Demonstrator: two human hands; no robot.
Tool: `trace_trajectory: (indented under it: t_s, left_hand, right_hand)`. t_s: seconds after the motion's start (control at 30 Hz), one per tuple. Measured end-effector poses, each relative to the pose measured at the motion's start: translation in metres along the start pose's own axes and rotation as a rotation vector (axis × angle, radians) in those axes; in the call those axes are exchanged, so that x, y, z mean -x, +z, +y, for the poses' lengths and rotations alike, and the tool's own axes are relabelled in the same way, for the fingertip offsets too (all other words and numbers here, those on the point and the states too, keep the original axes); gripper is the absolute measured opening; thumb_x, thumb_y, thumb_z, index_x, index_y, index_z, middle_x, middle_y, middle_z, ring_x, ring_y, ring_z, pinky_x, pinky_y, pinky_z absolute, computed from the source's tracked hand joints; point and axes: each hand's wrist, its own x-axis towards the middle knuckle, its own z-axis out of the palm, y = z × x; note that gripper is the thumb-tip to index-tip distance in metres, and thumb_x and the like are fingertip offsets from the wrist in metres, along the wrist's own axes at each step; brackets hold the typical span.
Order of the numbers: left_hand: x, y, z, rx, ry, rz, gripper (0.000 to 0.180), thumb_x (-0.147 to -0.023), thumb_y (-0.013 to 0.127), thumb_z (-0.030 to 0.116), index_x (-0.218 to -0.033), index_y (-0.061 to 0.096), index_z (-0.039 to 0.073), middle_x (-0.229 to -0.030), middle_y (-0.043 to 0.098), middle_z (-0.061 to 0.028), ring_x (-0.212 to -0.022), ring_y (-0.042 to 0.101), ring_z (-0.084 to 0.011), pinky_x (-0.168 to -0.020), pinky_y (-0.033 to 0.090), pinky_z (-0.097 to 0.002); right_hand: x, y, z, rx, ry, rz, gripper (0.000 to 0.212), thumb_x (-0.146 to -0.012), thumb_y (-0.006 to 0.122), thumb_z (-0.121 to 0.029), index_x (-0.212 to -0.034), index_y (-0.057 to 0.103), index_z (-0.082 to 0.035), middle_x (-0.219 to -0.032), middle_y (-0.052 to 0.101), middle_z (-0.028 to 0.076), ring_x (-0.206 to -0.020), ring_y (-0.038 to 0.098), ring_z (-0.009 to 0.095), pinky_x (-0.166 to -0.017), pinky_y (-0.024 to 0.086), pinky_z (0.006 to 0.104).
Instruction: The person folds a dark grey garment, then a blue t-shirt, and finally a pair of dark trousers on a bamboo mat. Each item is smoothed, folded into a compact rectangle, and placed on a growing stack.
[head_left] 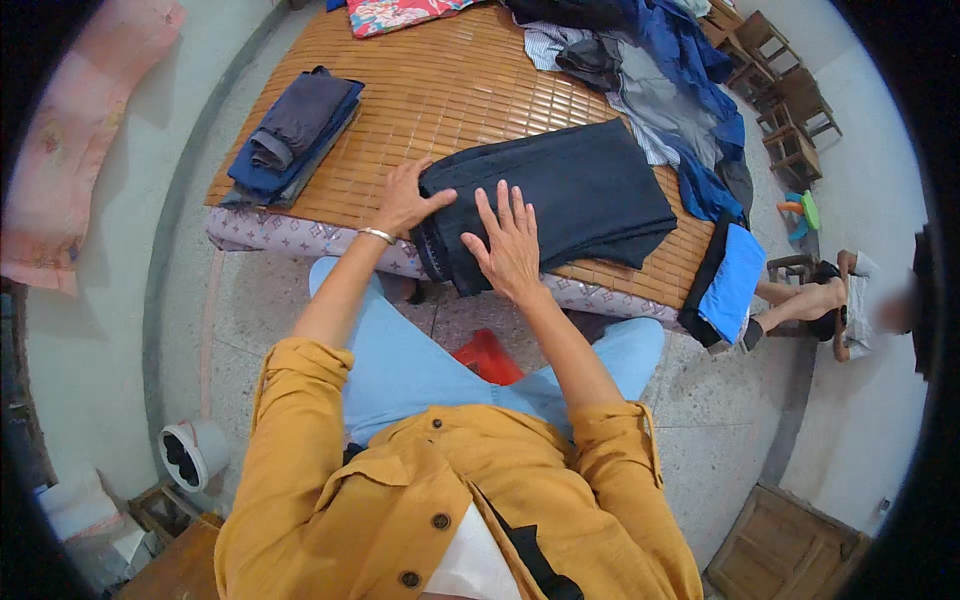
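Folded black trousers [575,190] lie on a bamboo mat [440,85] at the near edge of the bed. My right hand [508,245] rests flat on the cloth, its fingers spread. At the trousers' left end is my left hand [405,195], with a bracelet at the wrist. Its thumb stretches over the edge of the cloth and its fingers are apart, touching the fold. Further left sits a small stack of folded clothes [290,145], grey over dark blue.
Loose clothes [670,90] are heaped at the far right of the bed. Folded blue and black garments [732,280] overhang its right corner. A person [850,305] sits by the right wall, near small wooden stools [790,100]. A white bucket [195,452] stands at left; a red bag [487,357] lies below the bed.
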Motion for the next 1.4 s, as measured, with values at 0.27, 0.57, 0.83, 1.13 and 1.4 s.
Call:
trace_trajectory:
  t_s: [0.27,0.57,0.83,1.13,1.4]
  left_hand:
    - [-0.028,0.007,-0.010,-0.158,-0.161,-0.344,0.080,-0.060,0.074,0.046,-0.128,0.049,0.013,-0.126,0.050,-0.0164,-0.118,0.044,-0.0345,-0.096,0.038,-0.0446]
    - [-0.004,-0.019,0.007,0.032,-0.266,-0.350,0.055,-0.063,0.074,0.034,-0.104,0.062,-0.001,-0.096,0.064,-0.0204,-0.091,0.061,-0.0321,-0.080,0.047,-0.0377]
    - [0.108,-0.007,-0.023,0.472,-0.471,-0.214,0.056,-0.066,0.076,0.030,-0.108,0.059,-0.004,-0.096,0.065,-0.0146,-0.086,0.062,-0.0226,-0.078,0.047,-0.0322]
    - [0.144,-0.003,0.008,1.283,-0.736,-0.153,0.047,-0.077,0.072,0.014,-0.117,0.050,0.003,-0.109,0.059,-0.0062,-0.099,0.056,-0.0157,-0.086,0.045,-0.0324]
    - [0.148,-0.018,0.021,1.487,-0.843,-0.246,0.041,-0.080,0.068,0.018,-0.115,0.051,0.004,-0.106,0.061,-0.0067,-0.096,0.059,-0.0183,-0.086,0.048,-0.0364]
  right_hand:
    - [0.031,0.010,0.011,0.008,-0.138,-0.282,0.084,-0.075,0.056,-0.062,-0.142,0.028,-0.018,-0.146,0.023,0.018,-0.134,0.020,0.042,-0.108,0.016,0.0535]
    - [0.054,0.006,0.035,0.132,-0.294,-0.244,0.065,-0.075,0.054,-0.006,-0.137,0.037,-0.018,-0.144,0.033,0.006,-0.132,0.030,0.031,-0.108,0.023,0.0479]
    - [0.080,0.008,0.056,0.112,-0.425,-0.165,0.054,-0.081,0.048,-0.010,-0.134,0.042,-0.017,-0.141,0.039,0.003,-0.129,0.036,0.025,-0.108,0.024,0.0454]
    - [0.086,0.004,0.065,0.158,-0.449,-0.074,0.051,-0.082,0.047,-0.014,-0.132,0.044,-0.020,-0.139,0.041,0.005,-0.129,0.036,0.028,-0.109,0.024,0.0444]
    - [0.083,0.000,0.058,0.062,-0.467,-0.095,0.048,-0.083,0.047,-0.015,-0.131,0.046,-0.018,-0.135,0.045,0.007,-0.124,0.042,0.030,-0.106,0.030,0.0449]
